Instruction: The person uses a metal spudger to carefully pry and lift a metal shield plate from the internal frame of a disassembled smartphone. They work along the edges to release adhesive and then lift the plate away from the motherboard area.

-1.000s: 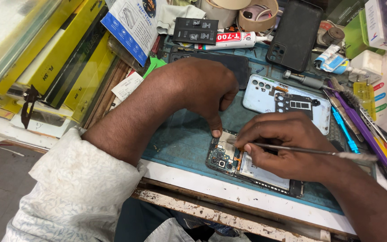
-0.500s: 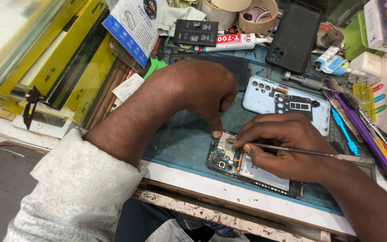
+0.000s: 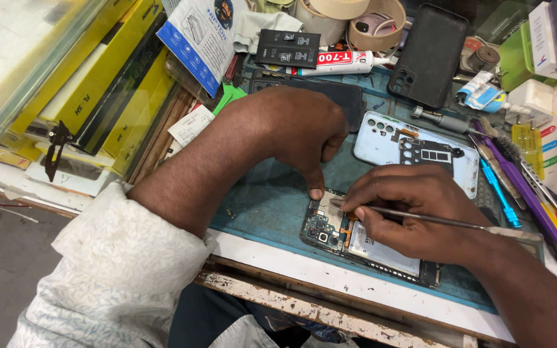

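An opened phone (image 3: 356, 241) lies at lower centre of the frame, its long axis running down-right. The left hand (image 3: 291, 129), from the upper left, presses one fingertip on its top edge. The right hand (image 3: 414, 212), from the right, pinches a thin metal tool (image 3: 433, 219) pointing left into it.

An opened phone (image 3: 356, 241) lies with its back off on a blue-green mat (image 3: 265, 200) at the near edge of the worktop (image 3: 356, 283). The left hand (image 3: 291, 129) presses 1 fingertip on the phone's upper edge. The right hand (image 3: 414, 212) rests on the phone and grips a thin metal tool (image 3: 433, 219), whose tip touches the parts near the camera end. Just beyond the hands lies a pale blue back cover (image 3: 381, 138) with a dark frame piece (image 3: 430, 151) on it. Farther back are a black phone case (image 3: 430, 55), a glue tube (image 3: 343, 62) and rolls of tape (image 3: 349, 19). Yellow boxes (image 3: 98, 84) lean at the left.
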